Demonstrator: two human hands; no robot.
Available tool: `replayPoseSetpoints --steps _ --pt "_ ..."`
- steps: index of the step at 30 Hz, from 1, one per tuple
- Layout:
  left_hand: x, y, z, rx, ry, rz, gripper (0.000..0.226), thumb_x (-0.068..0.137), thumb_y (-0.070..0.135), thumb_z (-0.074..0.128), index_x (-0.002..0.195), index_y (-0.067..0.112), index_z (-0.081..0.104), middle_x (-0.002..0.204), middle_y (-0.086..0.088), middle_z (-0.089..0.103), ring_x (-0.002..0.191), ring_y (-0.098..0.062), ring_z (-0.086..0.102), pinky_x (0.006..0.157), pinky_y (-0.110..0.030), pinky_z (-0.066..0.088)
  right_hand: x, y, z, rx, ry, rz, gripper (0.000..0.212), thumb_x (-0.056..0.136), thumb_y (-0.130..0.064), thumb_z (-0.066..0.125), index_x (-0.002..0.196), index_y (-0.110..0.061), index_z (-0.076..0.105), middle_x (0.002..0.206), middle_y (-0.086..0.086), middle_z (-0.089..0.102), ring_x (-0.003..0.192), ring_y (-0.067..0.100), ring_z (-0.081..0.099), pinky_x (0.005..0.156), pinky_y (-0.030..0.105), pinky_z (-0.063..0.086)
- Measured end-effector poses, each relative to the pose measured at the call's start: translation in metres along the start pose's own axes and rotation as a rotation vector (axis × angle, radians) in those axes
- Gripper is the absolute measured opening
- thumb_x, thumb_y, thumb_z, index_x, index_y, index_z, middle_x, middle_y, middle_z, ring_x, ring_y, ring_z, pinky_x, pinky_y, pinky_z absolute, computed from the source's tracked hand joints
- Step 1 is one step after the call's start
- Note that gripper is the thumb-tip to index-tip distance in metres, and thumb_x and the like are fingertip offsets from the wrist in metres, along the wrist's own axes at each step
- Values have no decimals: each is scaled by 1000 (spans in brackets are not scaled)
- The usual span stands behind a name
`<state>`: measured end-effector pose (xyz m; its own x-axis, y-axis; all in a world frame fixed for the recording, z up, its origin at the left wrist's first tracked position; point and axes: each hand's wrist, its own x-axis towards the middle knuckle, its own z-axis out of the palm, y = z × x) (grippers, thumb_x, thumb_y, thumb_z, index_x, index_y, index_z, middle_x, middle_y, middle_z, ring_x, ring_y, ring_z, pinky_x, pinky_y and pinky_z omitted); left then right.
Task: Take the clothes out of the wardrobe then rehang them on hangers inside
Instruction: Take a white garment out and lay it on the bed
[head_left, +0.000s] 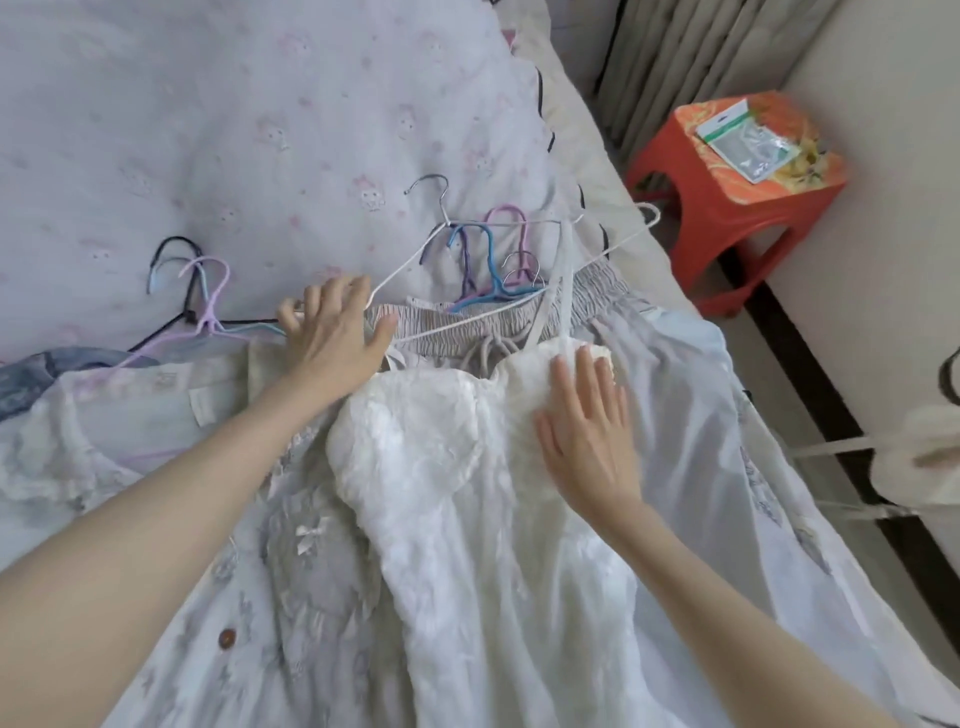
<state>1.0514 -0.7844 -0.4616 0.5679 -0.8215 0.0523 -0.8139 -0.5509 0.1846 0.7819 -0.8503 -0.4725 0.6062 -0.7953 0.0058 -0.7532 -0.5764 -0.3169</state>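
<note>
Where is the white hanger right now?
In the head view, the white hanger lies mid-bed above the white dress, its left end under the left hand.

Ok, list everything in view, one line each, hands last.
white lace strap dress: one, white, top of the clothes pile on the bed
grey elastic-waist garment: one, grey, under the dress's top edge
thin white wire hanger: one, white, over the grey waistband
coloured plastic hangers: several, blue, purple, pink, on the quilt
pale printed quilt: one, lilac, far side of the bed
red plastic stool: one, red, floor beside the bed
left hand: grip on the wire hanger
right hand: flat on the dress
</note>
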Motion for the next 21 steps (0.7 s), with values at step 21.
replayPoseSetpoints --steps 21 --pt "-460 91 -24 -661 -532 -320 66 87 62 27 128 13 48 127 0 49 120 -17 43 100 -39 39 -368 16 -54 237 -137 377 55 94 -35 45 140 -6 36 147 11 35 137 20 24 113 37 20"
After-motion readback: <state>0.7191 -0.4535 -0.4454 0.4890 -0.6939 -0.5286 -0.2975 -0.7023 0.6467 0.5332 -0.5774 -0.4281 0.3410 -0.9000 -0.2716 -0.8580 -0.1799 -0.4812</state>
